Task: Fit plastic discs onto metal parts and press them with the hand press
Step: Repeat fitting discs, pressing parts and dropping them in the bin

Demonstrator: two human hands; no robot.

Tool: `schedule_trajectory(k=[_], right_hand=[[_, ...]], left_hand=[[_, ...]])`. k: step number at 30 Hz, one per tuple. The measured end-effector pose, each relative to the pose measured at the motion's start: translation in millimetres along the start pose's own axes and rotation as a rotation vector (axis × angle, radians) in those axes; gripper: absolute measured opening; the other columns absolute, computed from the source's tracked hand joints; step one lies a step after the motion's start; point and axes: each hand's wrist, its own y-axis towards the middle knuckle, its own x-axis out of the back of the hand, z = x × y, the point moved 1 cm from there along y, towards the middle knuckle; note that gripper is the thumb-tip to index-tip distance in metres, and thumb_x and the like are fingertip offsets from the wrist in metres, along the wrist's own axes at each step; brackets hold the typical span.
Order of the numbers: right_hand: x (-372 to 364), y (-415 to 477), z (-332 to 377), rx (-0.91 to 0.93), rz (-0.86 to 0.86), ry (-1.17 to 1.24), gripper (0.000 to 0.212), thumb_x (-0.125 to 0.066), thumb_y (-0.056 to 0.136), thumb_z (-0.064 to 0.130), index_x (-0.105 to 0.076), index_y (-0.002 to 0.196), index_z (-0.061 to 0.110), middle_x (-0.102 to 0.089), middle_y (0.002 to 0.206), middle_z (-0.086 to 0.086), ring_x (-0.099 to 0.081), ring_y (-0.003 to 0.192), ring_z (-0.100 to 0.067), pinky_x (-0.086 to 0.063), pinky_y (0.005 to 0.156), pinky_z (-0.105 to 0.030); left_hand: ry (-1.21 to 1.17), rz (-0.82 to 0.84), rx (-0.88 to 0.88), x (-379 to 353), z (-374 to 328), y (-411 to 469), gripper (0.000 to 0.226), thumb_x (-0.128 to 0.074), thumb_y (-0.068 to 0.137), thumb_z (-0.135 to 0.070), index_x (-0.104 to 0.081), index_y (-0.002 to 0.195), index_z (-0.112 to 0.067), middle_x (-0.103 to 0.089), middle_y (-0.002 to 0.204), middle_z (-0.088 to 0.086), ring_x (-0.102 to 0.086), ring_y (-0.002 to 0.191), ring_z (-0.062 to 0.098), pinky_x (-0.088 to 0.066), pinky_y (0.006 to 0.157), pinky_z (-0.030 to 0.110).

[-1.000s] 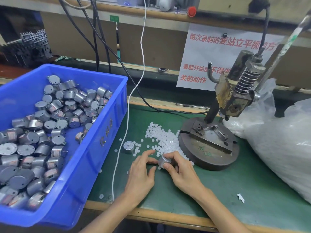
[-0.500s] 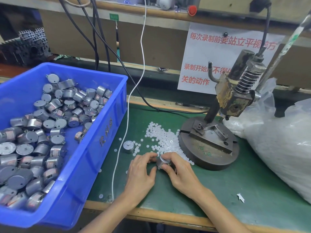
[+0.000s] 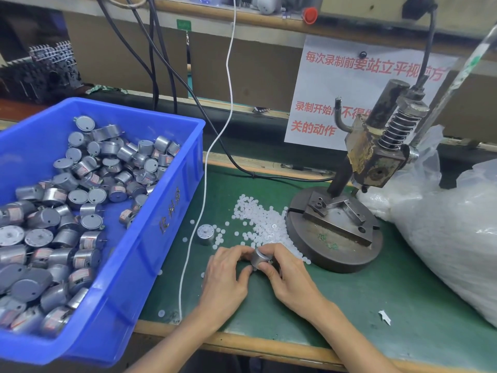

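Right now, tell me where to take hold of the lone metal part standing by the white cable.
Take the lone metal part by its curved side wall, coming from above, thumb and finger on opposite sides. It stands on a flat end, round face up, wall clear of the white cable.

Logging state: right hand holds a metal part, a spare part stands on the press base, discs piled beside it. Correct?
No: head view shows the spare part on the green mat, left of the disc pile, not on the press base.
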Motion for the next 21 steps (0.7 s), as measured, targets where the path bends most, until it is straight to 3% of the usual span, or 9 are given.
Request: schedule_trajectory(k=[3, 6, 9, 12, 16, 18, 21], right_hand=[[-2.3, -2.4, 6.5, 0.112, -0.029, -0.123, 0.019, -0.046, 0.095, 0.025, -0.051, 0.11, 0.014, -0.057, 0.11, -0.004, -0.057, 0.091, -0.015, -0.048, 0.075, -0.028], [-2.3, -2.0, 9.0, 0.181, -0.025, -0.208, 0.015, -0.043, 0.095, 0.023, -0.046, 0.109, 0.017, -0.056, 0.109, -0.009, -0.059, 0.082, -0.024, -0.051, 0.066, -0.031], [-1.0, -0.9, 4.4, 0.094, -0.018, -0.127, 0.015, -0.05, 0.094, 0.016, -0.055, 0.105, 0.007, -0.057, 0.103, -0.006, -0.055, 0.087, -0.016, -0.047, 0.074, -0.031], [0.1, -0.6, -1.1, -0.033, -0.052, 0.047, 0.006, -0.053, 0.093, 0.016, -0.055, 0.099, 0.015, -0.059, 0.094, 0.01, -0.055, 0.083, -0.003, -0.046, 0.075, -0.023], [4.6, 1.1, -7.5, -0.256, -0.156, 0.349, 0.003, -0.057, 0.091, 0.024, -0.055, 0.093, 0.023, -0.062, 0.07, 0.012, -0.058, 0.063, -0.006, -0.047, 0.061, -0.021], [4.9, 0.9, -7.1, -0.274, -0.16, 0.404, 0.015, -0.056, 0.085, 0.032, -0.057, 0.094, 0.019, -0.064, 0.071, 0.011, -0.06, 0.063, -0.006, -0.046, 0.06, -0.019], [4.5, 0.2, -7.0, -0.277, -0.154, 0.434, 0.014, -0.058, 0.085, 0.029, -0.057, 0.094, 0.018, -0.064, 0.072, 0.008, -0.061, 0.063, -0.009, -0.048, 0.059, -0.021]], left_hand=[[0.006, 0.005, -0.006, -0.7, 0.6, 0.1, 0.028, -0.065, 0.081, -0.007, -0.062, 0.101, -0.026, -0.052, 0.086, -0.029, -0.049, 0.095, 0.004, -0.032, 0.086, 0.018], [0.018, 0.011, -0.017, -1.4, 0.9, 0.1, 0.028, -0.065, 0.082, -0.01, -0.061, 0.103, -0.029, -0.055, 0.09, -0.027, -0.048, 0.096, 0.002, -0.03, 0.087, 0.016], [0.027, 0.016, -0.022, -2.1, 2.3, -0.1, 0.031, -0.064, 0.081, -0.009, -0.061, 0.106, -0.027, -0.055, 0.097, -0.023, -0.048, 0.098, 0.003, -0.029, 0.087, 0.016], [0.03, 0.019, -0.01, -2.1, 2.5, 0.4, 0.035, -0.062, 0.077, -0.006, -0.061, 0.106, -0.026, -0.055, 0.098, -0.02, -0.048, 0.099, 0.003, -0.027, 0.088, 0.012], [0.038, 0.005, 0.032, -1.5, 2.4, 0.8, 0.036, -0.061, 0.071, -0.005, -0.062, 0.101, -0.025, -0.054, 0.097, -0.02, -0.046, 0.099, 0.003, -0.022, 0.089, 0.006], [0.058, 0.001, 0.032, -1.7, 2.9, 0.5, 0.03, -0.063, 0.072, -0.011, -0.063, 0.098, -0.026, -0.054, 0.095, -0.019, -0.045, 0.098, 0.003, -0.023, 0.086, 0.008], [0.104, -0.005, 0.014, -3.0, 3.2, 0.8, 0.018, -0.07, 0.076, -0.026, -0.066, 0.093, -0.027, -0.054, 0.092, -0.017, -0.045, 0.095, 0.006, -0.024, 0.082, 0.017]])
